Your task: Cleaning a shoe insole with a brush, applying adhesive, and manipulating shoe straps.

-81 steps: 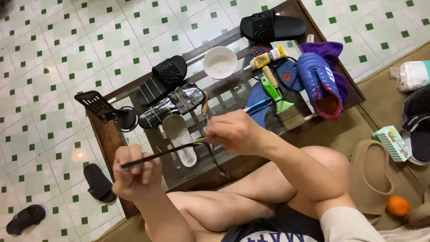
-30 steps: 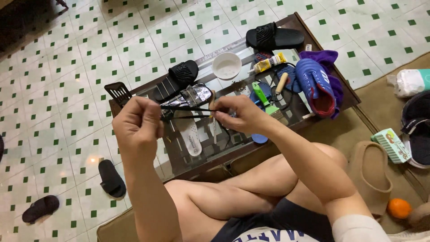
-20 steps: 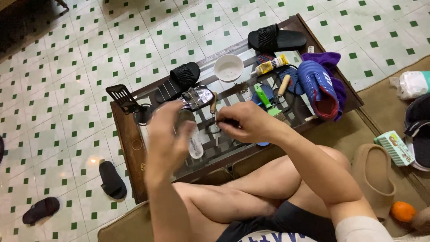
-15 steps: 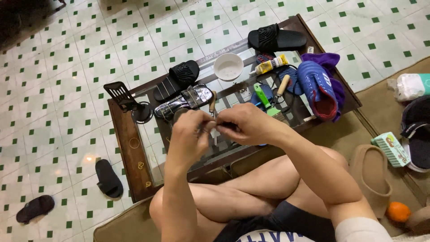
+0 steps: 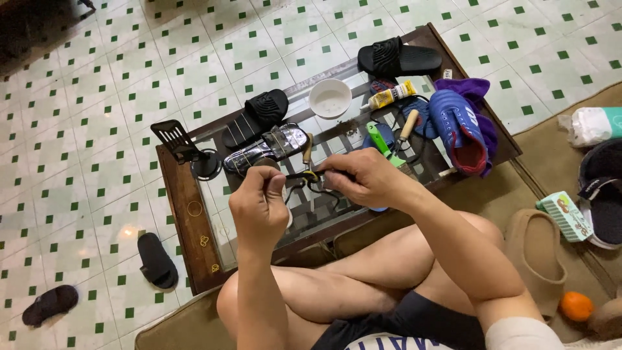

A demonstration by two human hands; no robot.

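Observation:
My left hand (image 5: 259, 207) and my right hand (image 5: 363, 178) are close together above the glass top of a low wooden table (image 5: 184, 220). Both pinch a thin black strap (image 5: 319, 188), which loops down in the short gap between them. My left fingertips close on one end, and my right fist covers the other end. Just beyond the hands, a silver sandal (image 5: 269, 148) and a wooden-handled tool (image 5: 306, 149) lie on the glass. I sit cross-legged with bare knees against the table's near edge.
On the table are a white bowl (image 5: 330, 99), a glue tube (image 5: 389, 96), a blue shoe (image 5: 457, 126), a green tool (image 5: 382, 136), two black sandals (image 5: 259, 113) (image 5: 395, 57) and a black stand (image 5: 188, 148). Black slippers (image 5: 157, 260) lie on the tiled floor. An orange (image 5: 575, 306) and a beige slipper (image 5: 538, 259) lie on the right.
My left hand held the strap stretched out far to the left. It has come in towards my right hand, so the strap now hangs in a short loop.

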